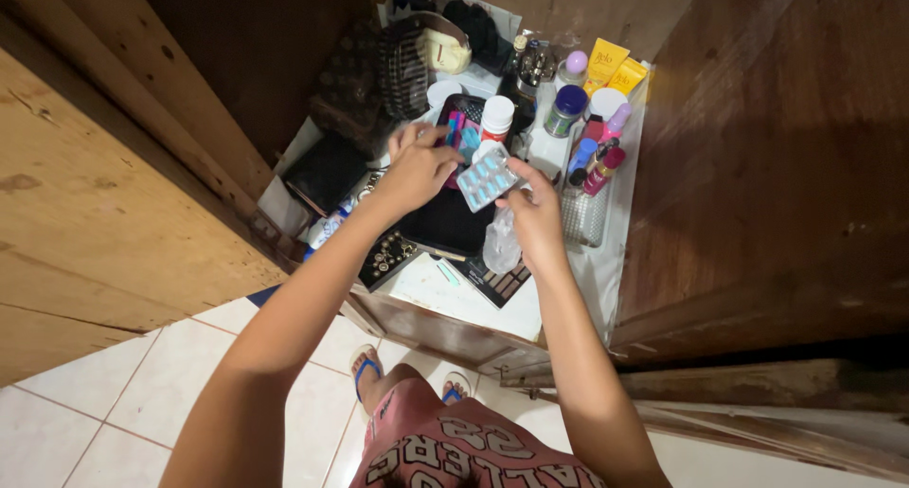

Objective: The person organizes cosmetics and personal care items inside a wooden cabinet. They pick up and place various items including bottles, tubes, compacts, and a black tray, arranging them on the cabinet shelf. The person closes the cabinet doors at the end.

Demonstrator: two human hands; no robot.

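— So, what has each hand got?

— The right hand (535, 204) has its grip pinched shut on a blister pack (486, 180) of blue capsules, a silvery rectangle tilted on a slant, thumb and fingers on its corner at 4 o'clock. The left hand (415, 166) is just beside the pack, at its 9 o'clock; its fingers are half curled and loosely parted, and I see nothing held in them.

— Where is the pack, then?

— Up in the air above a black pouch (445, 225) that lies on the cluttered white tabletop (606, 270). A crumpled clear plastic bag (501, 244) hangs below the right hand, at 6 o'clock of the pack.

— And the packages about it?

— At 12 o'clock of the pack stands a white bottle with a red label (496, 117). At 1 o'clock, a jar with a dark blue lid (568, 107), and beyond it two yellow-orange tubes (612, 69) leaning by the wooden wall. At 3 o'clock, a cluster of small pink, red and blue bottles (598, 152). A white-capped tub (607, 101) sits between the tubes and that cluster.

— Anything to the left?

— A black wallet-like case (327, 171) at 9 o'clock, and a dark tray of small metal pieces (387, 256) at 7 o'clock.
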